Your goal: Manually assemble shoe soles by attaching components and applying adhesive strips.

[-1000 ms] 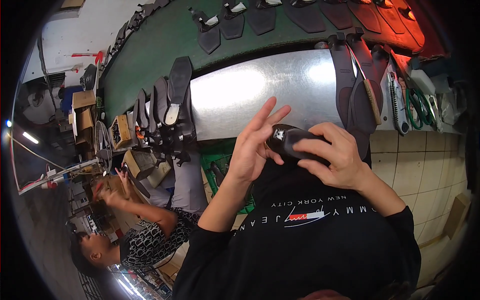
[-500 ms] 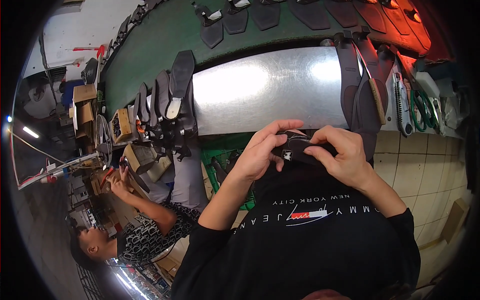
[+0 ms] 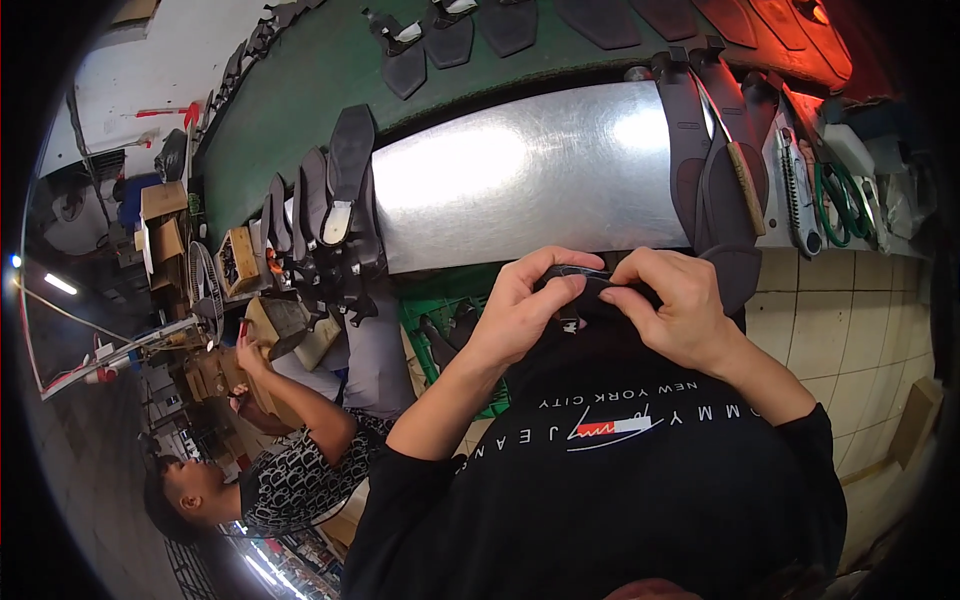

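- Both hands now pinch a small black shoe piece [image 3: 590, 290] at chest height: left hand [image 3: 525, 315], fingers earlier spread, and right hand [image 3: 675, 310] clenched on it.
- Beyond, black soles [image 3: 335, 215] line the shiny metal table [image 3: 530, 170]; brown cardboard boxes [image 3: 160, 215] stand far left.

So the work surface is a shiny metal sheet [image 3: 540, 170], curving across the middle of the view with a big glare patch on it. Along its left end a row of dark shoe soles [image 3: 335, 215] stands on edge, packed one against the next. On the right end a couple of dark leather strips [image 3: 690, 150] lie across it, with a wooden-handled knife [image 3: 742, 170] just beside them, then a grey hand tool [image 3: 797, 195] and green-handled scissors [image 3: 838, 200] further right. Behind the sheet runs a green board [image 3: 300, 90] with flat dark sole-shaped cutouts [image 3: 505, 25] laid out along its far edge.
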